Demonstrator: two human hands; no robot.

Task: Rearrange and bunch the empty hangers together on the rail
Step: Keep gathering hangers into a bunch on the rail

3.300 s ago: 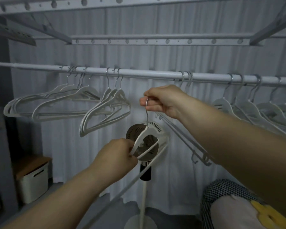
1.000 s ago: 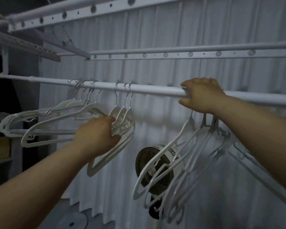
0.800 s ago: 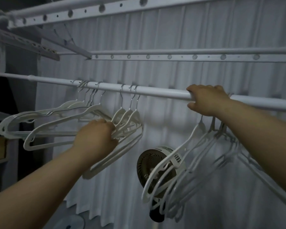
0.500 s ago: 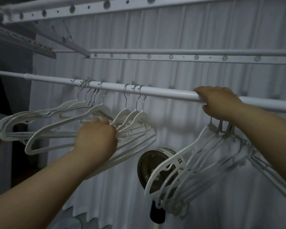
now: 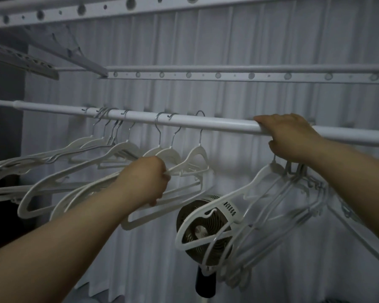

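Curtain [image 5: 271,40] behind rail [image 5: 228,125], fan [image 5: 193,215] below hangers [image 5: 127,147].

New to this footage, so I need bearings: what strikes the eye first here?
A white rail crosses the middle, gripped by the right hand. The left hand holds the middle hangers under it, left of centre. A tilted bunch hangs below the right hand, in front of a fan.

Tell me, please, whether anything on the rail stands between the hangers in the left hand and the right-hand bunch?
Nothing visible: the rail is bare from the hangers that the left hand grips to the right hand, which grips the rail over the bunch.
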